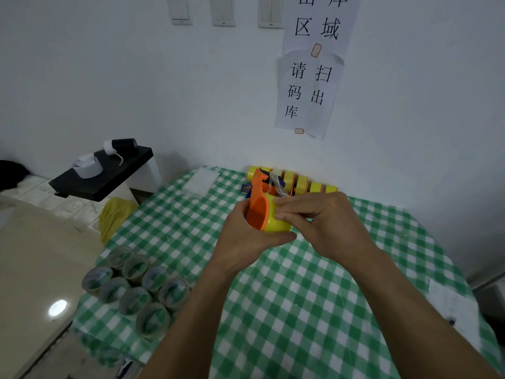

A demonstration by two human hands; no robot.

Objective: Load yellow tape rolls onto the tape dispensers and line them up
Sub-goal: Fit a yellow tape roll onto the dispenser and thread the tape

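At frame centre, my left hand [246,239] grips a dispenser [259,206] while my right hand [325,225] pinches its roll [277,224]: loading unfinished, I judge, with a loaded row [302,184] above.

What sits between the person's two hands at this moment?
In the head view, an orange tape dispenser with a yellow tape roll on it; the left hand grips it and the right hand pinches at the roll.

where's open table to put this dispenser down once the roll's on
Bare cloth lies in the middle and on the near side, between the clear tape rolls on the left and the paper at the right edge. Crowded: the back by the wall, where the row of loaded dispensers stands.
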